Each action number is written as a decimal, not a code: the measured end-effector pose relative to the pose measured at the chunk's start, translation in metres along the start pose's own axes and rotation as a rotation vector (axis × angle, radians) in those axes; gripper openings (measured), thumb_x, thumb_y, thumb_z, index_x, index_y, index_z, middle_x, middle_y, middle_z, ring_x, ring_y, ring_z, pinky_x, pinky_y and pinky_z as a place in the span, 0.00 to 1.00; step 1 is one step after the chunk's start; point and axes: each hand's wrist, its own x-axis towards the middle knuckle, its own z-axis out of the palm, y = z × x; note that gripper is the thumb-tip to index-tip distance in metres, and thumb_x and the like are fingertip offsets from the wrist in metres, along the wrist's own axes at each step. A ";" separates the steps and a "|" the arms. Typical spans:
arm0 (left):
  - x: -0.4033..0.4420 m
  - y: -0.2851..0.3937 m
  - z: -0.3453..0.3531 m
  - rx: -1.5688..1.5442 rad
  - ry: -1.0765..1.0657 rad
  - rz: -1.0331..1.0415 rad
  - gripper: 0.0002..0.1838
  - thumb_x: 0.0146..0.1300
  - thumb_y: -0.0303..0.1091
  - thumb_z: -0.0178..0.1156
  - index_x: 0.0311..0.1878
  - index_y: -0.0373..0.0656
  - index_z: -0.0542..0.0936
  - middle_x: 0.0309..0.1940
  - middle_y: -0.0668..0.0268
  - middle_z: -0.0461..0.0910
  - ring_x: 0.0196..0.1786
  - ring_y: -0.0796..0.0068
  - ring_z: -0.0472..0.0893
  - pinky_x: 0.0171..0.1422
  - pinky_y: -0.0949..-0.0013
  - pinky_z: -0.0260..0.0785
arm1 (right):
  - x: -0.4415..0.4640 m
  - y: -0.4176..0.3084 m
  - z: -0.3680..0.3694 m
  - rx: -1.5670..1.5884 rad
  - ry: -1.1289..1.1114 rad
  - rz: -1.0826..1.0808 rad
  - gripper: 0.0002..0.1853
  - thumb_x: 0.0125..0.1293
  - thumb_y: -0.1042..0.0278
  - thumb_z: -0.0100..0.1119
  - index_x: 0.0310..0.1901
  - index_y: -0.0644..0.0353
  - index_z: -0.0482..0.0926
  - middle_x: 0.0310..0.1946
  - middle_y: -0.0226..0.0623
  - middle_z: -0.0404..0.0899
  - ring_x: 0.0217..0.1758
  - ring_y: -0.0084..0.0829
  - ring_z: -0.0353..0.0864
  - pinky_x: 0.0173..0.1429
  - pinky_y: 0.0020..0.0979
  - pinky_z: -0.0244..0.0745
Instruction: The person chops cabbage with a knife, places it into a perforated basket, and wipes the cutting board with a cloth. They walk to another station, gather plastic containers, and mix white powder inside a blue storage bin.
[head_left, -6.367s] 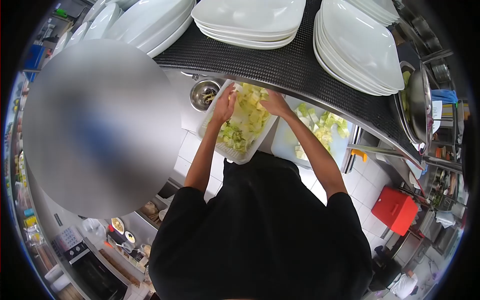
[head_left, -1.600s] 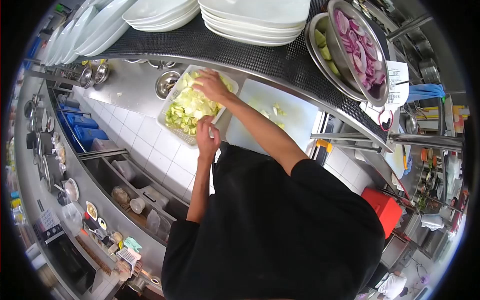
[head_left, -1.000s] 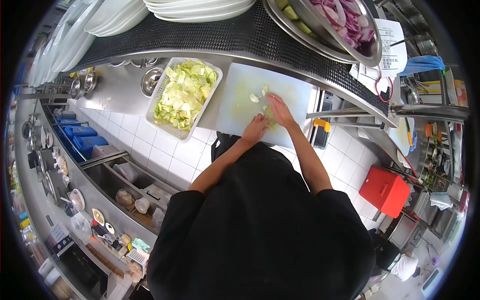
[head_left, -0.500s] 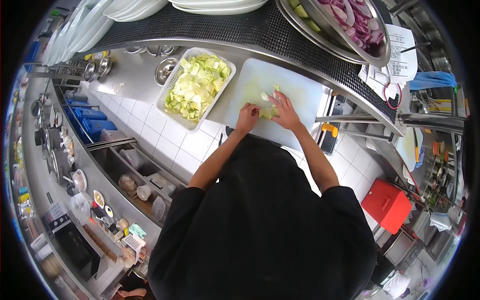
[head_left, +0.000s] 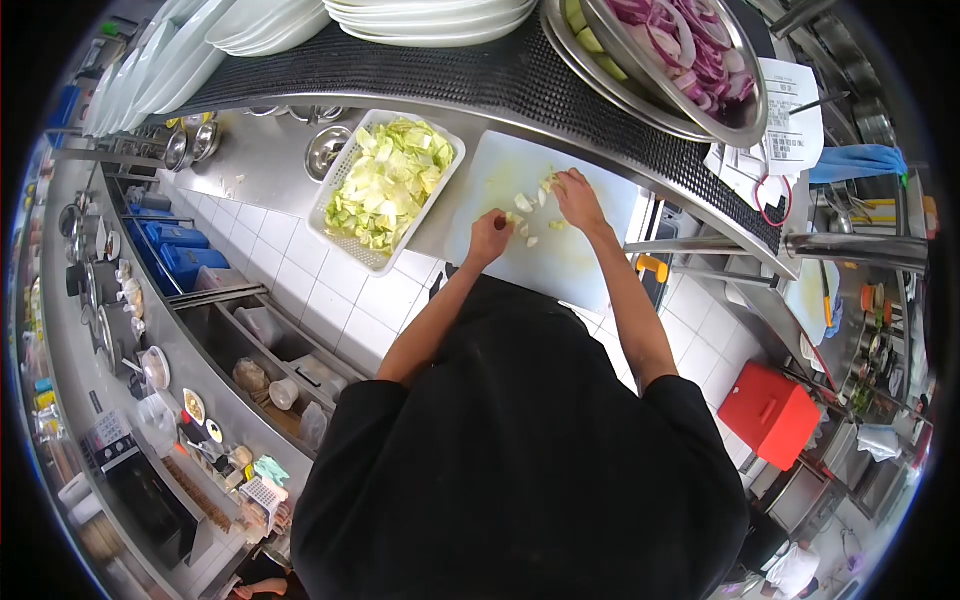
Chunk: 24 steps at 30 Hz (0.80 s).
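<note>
Left hand (head_left: pixel 490 238) half-curled, right hand (head_left: pixel 581 204) loosely bent, low over board (head_left: pixel 505 160) because pieces (head_left: pixel 524 203) there are small; grip unclear, can't tell; basket (head_left: pixel 374 262) beside board, within easy reach.

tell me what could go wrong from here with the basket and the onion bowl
The white basket appears to jut past the counter edge; a bump might tip it. Its heaped leaves could spill over the rim. The onion bowl sits tilted against a second bowl near the shelf edge, so a knock might make it slide.
</note>
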 end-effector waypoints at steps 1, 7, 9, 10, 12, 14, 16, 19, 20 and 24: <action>0.005 -0.003 0.002 -0.021 -0.013 0.101 0.10 0.57 0.31 0.68 0.39 0.37 0.81 0.34 0.56 0.82 0.35 0.65 0.82 0.42 0.66 0.75 | 0.002 0.002 0.004 -0.044 -0.009 -0.066 0.16 0.67 0.69 0.54 0.56 0.57 0.77 0.57 0.46 0.74 0.62 0.48 0.71 0.64 0.43 0.68; 0.001 0.006 -0.011 0.381 0.187 0.442 0.19 0.59 0.32 0.67 0.54 0.40 0.82 0.52 0.49 0.77 0.46 0.58 0.82 0.51 0.62 0.78 | -0.015 -0.021 0.062 -0.192 0.116 -0.318 0.21 0.67 0.63 0.57 0.62 0.52 0.74 0.66 0.44 0.66 0.72 0.47 0.61 0.75 0.50 0.54; -0.011 0.008 -0.028 0.334 0.251 0.413 0.18 0.60 0.31 0.65 0.54 0.41 0.82 0.51 0.50 0.77 0.45 0.57 0.82 0.50 0.62 0.78 | -0.030 -0.035 0.064 -0.170 0.039 -0.372 0.21 0.66 0.61 0.60 0.60 0.51 0.75 0.65 0.44 0.66 0.73 0.46 0.59 0.76 0.50 0.53; -0.020 0.014 -0.040 0.240 0.197 0.316 0.18 0.60 0.30 0.65 0.54 0.41 0.82 0.50 0.51 0.78 0.45 0.57 0.82 0.51 0.62 0.77 | -0.038 -0.040 0.065 -0.156 0.021 -0.394 0.21 0.65 0.60 0.61 0.59 0.51 0.75 0.65 0.43 0.67 0.73 0.46 0.60 0.76 0.50 0.53; -0.037 0.024 -0.068 0.047 0.093 0.121 0.17 0.61 0.29 0.63 0.54 0.41 0.82 0.49 0.52 0.79 0.45 0.56 0.82 0.52 0.60 0.76 | -0.048 -0.055 0.059 -0.168 0.029 -0.409 0.19 0.64 0.59 0.61 0.55 0.52 0.76 0.59 0.39 0.70 0.69 0.43 0.64 0.73 0.48 0.60; -0.052 0.030 -0.096 -0.020 0.065 0.037 0.14 0.63 0.28 0.61 0.52 0.40 0.82 0.47 0.53 0.80 0.45 0.60 0.83 0.49 0.62 0.77 | -0.043 -0.044 0.068 -0.234 0.012 -0.416 0.17 0.64 0.61 0.61 0.54 0.52 0.76 0.54 0.37 0.72 0.64 0.41 0.69 0.68 0.45 0.67; -0.061 0.005 -0.122 -0.124 0.114 0.001 0.12 0.66 0.28 0.58 0.50 0.39 0.83 0.46 0.55 0.82 0.44 0.66 0.83 0.46 0.65 0.77 | -0.040 -0.033 0.076 -0.271 -0.011 -0.400 0.15 0.64 0.62 0.60 0.52 0.52 0.76 0.51 0.35 0.72 0.59 0.40 0.74 0.61 0.44 0.72; -0.072 -0.022 -0.172 -0.276 0.314 -0.197 0.13 0.74 0.36 0.55 0.50 0.40 0.84 0.45 0.64 0.85 0.43 0.75 0.81 0.41 0.71 0.75 | -0.030 -0.025 0.073 -0.255 -0.080 -0.232 0.13 0.64 0.64 0.60 0.50 0.54 0.77 0.49 0.38 0.74 0.49 0.43 0.80 0.51 0.43 0.77; -0.075 -0.034 -0.194 -0.229 0.413 -0.212 0.14 0.74 0.37 0.55 0.51 0.39 0.83 0.43 0.64 0.85 0.43 0.76 0.81 0.40 0.71 0.75 | -0.025 -0.032 0.064 -0.222 -0.127 -0.114 0.13 0.65 0.64 0.60 0.50 0.55 0.77 0.49 0.41 0.76 0.46 0.45 0.81 0.49 0.43 0.77; -0.091 -0.122 -0.266 -0.202 0.741 -0.322 0.23 0.71 0.45 0.60 0.57 0.36 0.74 0.51 0.57 0.75 0.49 0.67 0.77 0.47 0.65 0.76 | 0.002 -0.049 0.067 0.109 0.066 0.065 0.13 0.67 0.62 0.62 0.47 0.60 0.79 0.43 0.47 0.82 0.42 0.49 0.83 0.49 0.41 0.78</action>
